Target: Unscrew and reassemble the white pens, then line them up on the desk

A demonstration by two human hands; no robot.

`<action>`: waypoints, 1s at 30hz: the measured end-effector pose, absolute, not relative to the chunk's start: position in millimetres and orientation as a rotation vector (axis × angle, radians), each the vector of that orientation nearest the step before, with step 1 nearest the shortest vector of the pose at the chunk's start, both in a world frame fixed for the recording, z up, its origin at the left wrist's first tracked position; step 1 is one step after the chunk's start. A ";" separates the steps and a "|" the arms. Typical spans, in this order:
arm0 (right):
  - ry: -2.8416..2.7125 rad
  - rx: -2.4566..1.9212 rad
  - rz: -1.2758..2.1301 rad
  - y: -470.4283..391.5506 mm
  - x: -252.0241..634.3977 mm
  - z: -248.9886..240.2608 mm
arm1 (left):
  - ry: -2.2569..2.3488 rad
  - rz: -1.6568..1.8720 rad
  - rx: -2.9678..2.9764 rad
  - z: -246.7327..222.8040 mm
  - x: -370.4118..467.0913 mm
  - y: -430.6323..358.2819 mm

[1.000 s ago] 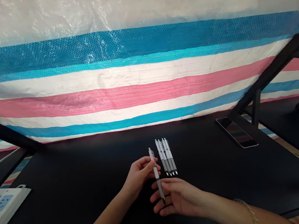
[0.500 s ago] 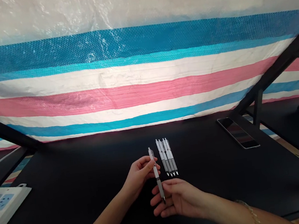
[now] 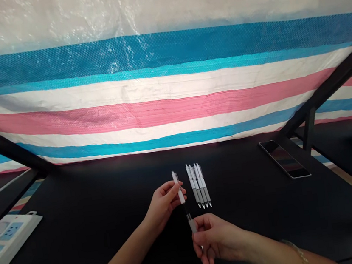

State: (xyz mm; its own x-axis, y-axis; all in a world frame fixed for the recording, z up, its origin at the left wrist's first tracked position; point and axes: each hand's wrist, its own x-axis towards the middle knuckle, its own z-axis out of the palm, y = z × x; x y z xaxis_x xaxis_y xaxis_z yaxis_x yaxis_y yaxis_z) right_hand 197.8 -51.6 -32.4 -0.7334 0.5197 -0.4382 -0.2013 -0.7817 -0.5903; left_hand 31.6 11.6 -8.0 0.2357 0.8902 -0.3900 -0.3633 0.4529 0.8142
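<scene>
My left hand [image 3: 167,201] pinches the white upper barrel [image 3: 179,191] of a pen, its clip end pointing up and away. The grey grip part [image 3: 192,225] of the same pen is between the fingers of my right hand [image 3: 213,236], lower and to the right. A gap with a thin dark section shows between the two parts. Several white pens with grey grips [image 3: 198,185] lie side by side, tips toward me, just right of my left hand.
On the black table [image 3: 106,192], a phone [image 3: 284,159] lies at the right and a white power strip [image 3: 11,242] at the left. Black slanted bars stand at both sides, with a striped sheet [image 3: 173,106] behind.
My right hand has closed on the pen's grip part and moved down and right. The pen's grip part has come away from the white barrel. The view has shifted slightly.
</scene>
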 end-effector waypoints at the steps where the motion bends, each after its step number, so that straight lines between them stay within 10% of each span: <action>1: -0.731 -0.860 2.498 -51.6 197.4 -31.9 | 0.983 0.982 0.635 -8.1 30.5 13.3; 30: -0.667 -0.837 2.394 -50.6 193.7 -28.5 | 0.831 0.706 0.859 -0.3 23.6 6.2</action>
State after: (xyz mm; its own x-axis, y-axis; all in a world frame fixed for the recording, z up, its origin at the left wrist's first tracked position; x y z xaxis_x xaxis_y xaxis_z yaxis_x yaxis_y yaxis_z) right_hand 193.7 -50.6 -28.5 -0.6778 0.6051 -0.4178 -0.3017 -0.7470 -0.5924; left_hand 23.6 6.2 -0.3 0.4952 0.8033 -0.3309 -0.1971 0.4748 0.8577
